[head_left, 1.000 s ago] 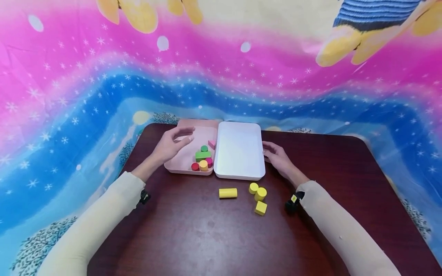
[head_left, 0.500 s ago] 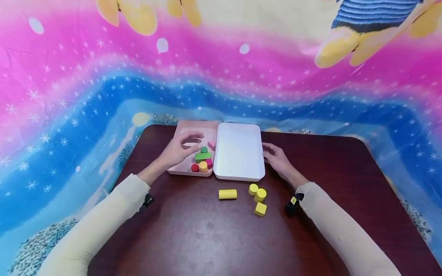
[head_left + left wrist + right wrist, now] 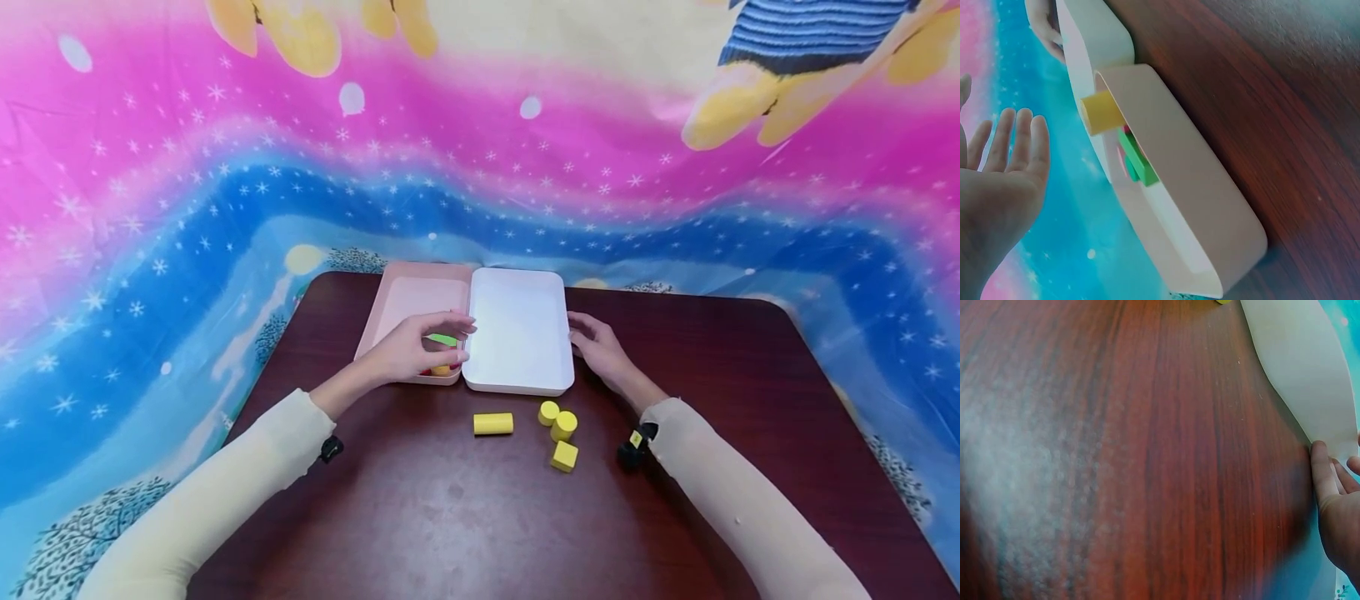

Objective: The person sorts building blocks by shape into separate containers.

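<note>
My left hand [image 3: 405,350] hovers over the near right part of the pink tray [image 3: 411,293], fingers spread and holding nothing. Beneath it, partly hidden, lie a green block [image 3: 444,340] and an orange-yellow cylinder [image 3: 441,370]; the left wrist view shows these blocks [image 3: 1138,159] inside the tray, below the hand [image 3: 1007,187]. My right hand [image 3: 603,350] rests against the right side of the white tray [image 3: 517,333]. In the right wrist view its fingertips [image 3: 1319,450] touch the tray's outer wall.
On the dark wooden table [image 3: 420,500], in front of the trays, lie a yellow long cylinder [image 3: 492,424], two short yellow cylinders [image 3: 564,426] and a yellow cube [image 3: 564,457]. The trays stand side by side near the table's far edge, before a printed cloth [image 3: 480,183].
My left hand has moved right and nearer across the pink tray, now covering most of the blocks there. The right hand stays at the white tray's side.
</note>
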Tool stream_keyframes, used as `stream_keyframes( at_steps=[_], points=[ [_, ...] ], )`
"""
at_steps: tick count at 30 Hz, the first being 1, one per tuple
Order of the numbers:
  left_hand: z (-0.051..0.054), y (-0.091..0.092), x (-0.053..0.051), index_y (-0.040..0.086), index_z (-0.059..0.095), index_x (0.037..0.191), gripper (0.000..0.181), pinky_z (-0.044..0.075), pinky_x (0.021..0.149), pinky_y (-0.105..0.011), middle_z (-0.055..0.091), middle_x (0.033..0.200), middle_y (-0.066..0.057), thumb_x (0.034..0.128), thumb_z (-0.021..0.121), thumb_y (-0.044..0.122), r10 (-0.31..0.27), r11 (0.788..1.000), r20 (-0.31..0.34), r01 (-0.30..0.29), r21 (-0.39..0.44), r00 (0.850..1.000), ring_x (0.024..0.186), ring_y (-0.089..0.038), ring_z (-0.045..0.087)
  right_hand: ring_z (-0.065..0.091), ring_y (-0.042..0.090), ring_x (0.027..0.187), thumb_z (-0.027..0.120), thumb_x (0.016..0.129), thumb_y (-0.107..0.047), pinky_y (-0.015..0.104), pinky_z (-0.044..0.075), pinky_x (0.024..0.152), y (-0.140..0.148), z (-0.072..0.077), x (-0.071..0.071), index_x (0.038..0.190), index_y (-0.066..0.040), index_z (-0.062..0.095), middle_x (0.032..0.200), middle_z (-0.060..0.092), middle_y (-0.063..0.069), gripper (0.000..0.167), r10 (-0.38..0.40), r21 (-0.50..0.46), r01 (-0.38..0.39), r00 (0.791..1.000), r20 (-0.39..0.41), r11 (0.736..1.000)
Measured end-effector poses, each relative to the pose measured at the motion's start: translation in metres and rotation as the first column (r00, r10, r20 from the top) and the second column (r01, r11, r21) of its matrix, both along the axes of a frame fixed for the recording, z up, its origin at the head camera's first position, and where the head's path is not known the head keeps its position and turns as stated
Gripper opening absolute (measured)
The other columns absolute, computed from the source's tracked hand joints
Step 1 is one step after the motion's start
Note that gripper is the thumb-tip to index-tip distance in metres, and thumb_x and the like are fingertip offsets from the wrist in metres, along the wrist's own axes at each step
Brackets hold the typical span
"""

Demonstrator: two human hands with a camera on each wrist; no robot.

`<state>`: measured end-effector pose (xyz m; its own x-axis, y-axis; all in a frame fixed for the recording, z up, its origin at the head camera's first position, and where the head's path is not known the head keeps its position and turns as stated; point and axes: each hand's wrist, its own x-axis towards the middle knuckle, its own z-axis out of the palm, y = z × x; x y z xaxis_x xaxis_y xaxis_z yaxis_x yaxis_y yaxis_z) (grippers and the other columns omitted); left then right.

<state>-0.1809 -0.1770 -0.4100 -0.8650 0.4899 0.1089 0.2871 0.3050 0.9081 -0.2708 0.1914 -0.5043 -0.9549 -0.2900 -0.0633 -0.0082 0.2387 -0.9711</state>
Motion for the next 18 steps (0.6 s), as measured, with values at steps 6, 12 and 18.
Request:
stream_keyframes(
  at_steps=[6, 12, 18],
  points=[
    [-0.001, 0.009, 0.004, 0.012, 0.064, 0.145, 0.055, 0.055, 0.106, -0.050, 0.068, 0.138, -0.006, 0.0941, 0.084, 0.016, -0.066, 0.998, 0.016, 0.066, -0.001, 0.998, 0.125, -0.033, 0.065, 0.053, 0.035, 0.140, 0.047, 0.114, -0.012, 0.051, 0.048, 0.113, 0.000, 0.000, 0.001, 0.162, -0.005, 0.040, 0.155, 0.050, 0.021, 0.049, -0.003, 0.001, 0.003, 1.000, -0.003, 1.000],
    [-0.008, 0.015, 0.006, 0.012, 0.063, 0.147, 0.057, 0.055, 0.105, -0.047, 0.066, 0.141, -0.012, 0.0950, 0.083, 0.021, -0.121, 0.988, 0.021, 0.122, -0.090, 0.992, 0.126, -0.035, 0.065, 0.053, 0.036, 0.139, 0.046, 0.114, -0.011, 0.053, 0.047, 0.113, 0.001, 0.000, 0.001, 0.161, -0.004, 0.041, 0.153, 0.051, 0.022, 0.048, -0.004, 0.009, 0.004, 1.000, 0.002, 1.000],
    [-0.015, 0.017, 0.009, 0.009, 0.064, 0.145, 0.057, 0.057, 0.103, -0.048, 0.069, 0.135, -0.014, 0.0936, 0.085, 0.021, -0.142, 0.982, 0.025, 0.144, -0.121, 0.990, 0.121, -0.032, 0.068, 0.054, 0.035, 0.139, 0.047, 0.113, -0.012, 0.051, 0.049, 0.112, 0.000, 0.001, 0.000, 0.160, -0.003, 0.042, 0.153, 0.052, 0.021, 0.048, -0.006, 0.019, 0.006, 1.000, -0.004, 1.000]
  ],
)
